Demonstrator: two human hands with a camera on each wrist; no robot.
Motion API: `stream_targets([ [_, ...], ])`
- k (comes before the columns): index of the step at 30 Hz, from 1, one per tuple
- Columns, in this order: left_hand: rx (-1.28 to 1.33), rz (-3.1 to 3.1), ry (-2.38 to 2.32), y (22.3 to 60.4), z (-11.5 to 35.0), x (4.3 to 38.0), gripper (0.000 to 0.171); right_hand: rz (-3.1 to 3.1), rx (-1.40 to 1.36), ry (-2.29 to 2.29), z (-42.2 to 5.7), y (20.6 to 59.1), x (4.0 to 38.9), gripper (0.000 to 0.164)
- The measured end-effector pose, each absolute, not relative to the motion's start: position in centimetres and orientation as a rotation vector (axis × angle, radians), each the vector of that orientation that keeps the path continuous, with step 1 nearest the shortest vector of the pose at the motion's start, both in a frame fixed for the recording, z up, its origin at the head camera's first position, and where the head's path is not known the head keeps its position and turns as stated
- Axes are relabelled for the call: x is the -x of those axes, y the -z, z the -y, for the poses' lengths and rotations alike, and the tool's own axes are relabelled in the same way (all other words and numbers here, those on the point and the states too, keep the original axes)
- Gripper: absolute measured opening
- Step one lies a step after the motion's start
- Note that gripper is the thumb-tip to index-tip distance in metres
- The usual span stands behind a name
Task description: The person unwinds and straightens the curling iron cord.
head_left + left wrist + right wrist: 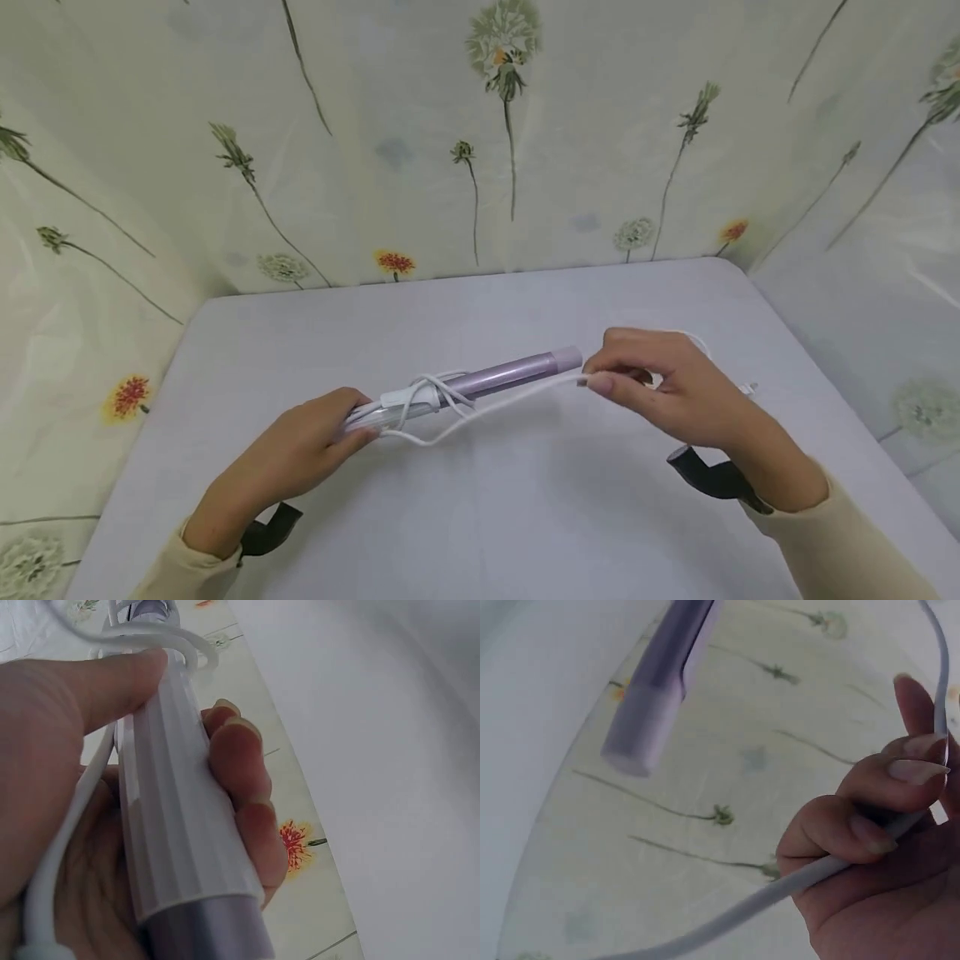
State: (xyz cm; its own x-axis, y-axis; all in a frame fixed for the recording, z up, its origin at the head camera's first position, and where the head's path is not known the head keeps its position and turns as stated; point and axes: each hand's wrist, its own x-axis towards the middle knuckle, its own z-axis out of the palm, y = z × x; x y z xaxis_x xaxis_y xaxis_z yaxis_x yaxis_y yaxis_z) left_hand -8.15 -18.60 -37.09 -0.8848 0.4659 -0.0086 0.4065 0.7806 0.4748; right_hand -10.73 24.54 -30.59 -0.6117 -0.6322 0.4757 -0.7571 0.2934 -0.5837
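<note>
A lilac curling iron is held above the table, its pale tip pointing right and slightly up. My left hand grips its ribbed white handle, with the thumb along the top and fingers wrapped round the other side. Loops of white power cord are wound loosely round the iron near its clamp. My right hand pinches a stretch of that cord just right of the tip; curled fingers hold the cord in the right wrist view. Beyond the right hand, the cord's plug shows in part.
A white-covered table lies beneath both hands. Behind it and at the sides hangs a floral sheet with dandelions and orange flowers. Black curved pieces stick out below each wrist.
</note>
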Motion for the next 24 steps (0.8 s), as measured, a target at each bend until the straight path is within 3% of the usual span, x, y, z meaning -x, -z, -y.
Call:
stream_targets([
  [5, -0.707, -2.869, -0.750, 37.3, 18.9, 8.4, 0.028, 2.496, -1.603, -1.260, -23.3, 30.7, 8.1, 0.028],
  [10, -0.693, -2.862, -0.784, 37.3, 19.0, 8.5, 0.028, 2.830, -1.604, -1.108, -22.8, 31.4, 7.0, 0.012],
  [18, -0.664, -2.803, -0.847, 37.2, 18.9, 8.1, 0.027, 3.198, -1.183, -0.625, -22.3, 34.5, 7.5, 0.024],
  [24, -0.673, -2.774, -0.864, 37.0, 18.7, 7.9, 0.029, 3.165, -0.834, -0.624, -22.4, 36.5, 10.0, 0.011],
])
